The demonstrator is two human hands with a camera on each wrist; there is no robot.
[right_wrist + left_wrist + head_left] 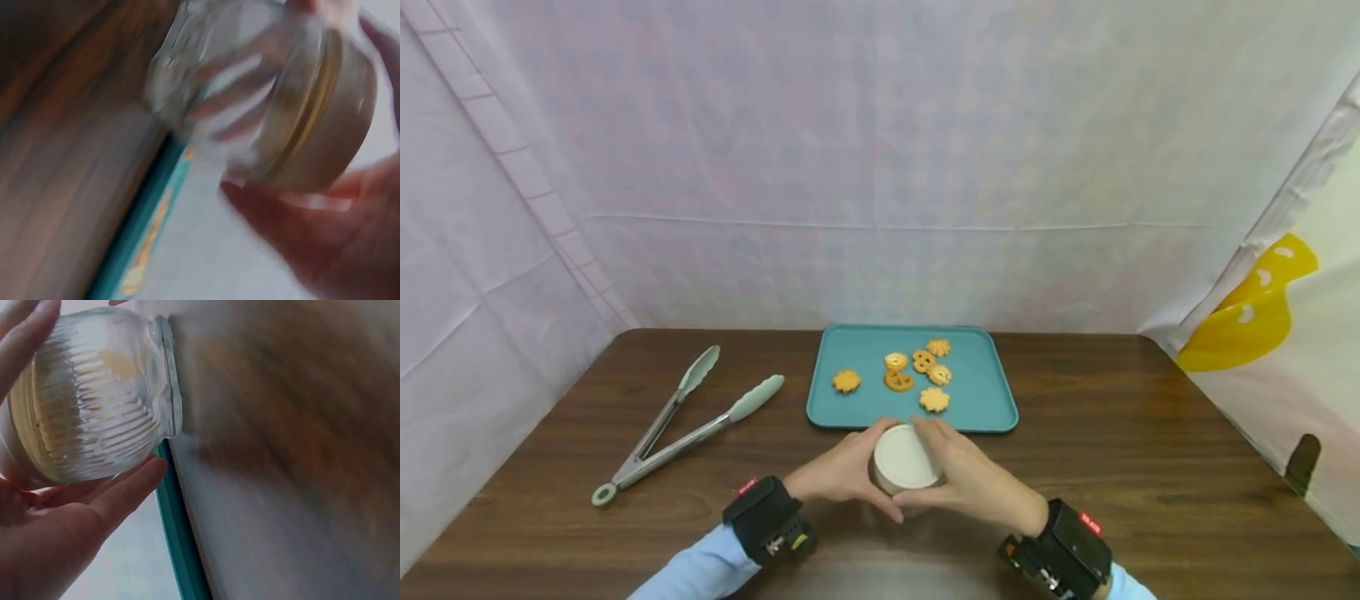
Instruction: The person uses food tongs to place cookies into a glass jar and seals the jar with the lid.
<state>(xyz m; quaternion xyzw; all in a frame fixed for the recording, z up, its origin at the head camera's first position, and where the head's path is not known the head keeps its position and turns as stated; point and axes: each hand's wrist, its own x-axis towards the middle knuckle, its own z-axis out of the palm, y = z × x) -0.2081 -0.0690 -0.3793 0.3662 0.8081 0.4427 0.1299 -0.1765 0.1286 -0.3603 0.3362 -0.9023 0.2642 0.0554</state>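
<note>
A ribbed clear glass jar [106, 406] with a pale lid [906, 457] is between my two hands, in front of the tray. My left hand [846, 468] grips it from the left, and my right hand [966, 477] from the right, thumbs toward me. In the right wrist view the lid [340, 119] shows a gold-toned band below it, and fingers appear through the glass. The jar's thick glass base [167, 375] points down at the tabletop, close over it.
Just beyond the hands lies a teal tray [985, 408] bearing several biscuits, among them a flower-shaped one [846, 382] and a pretzel-shaped one [898, 381]. Spread tongs [673, 446] lie on the brown wooden table [1120, 433] at left. Pale cloth [880, 167] hangs behind.
</note>
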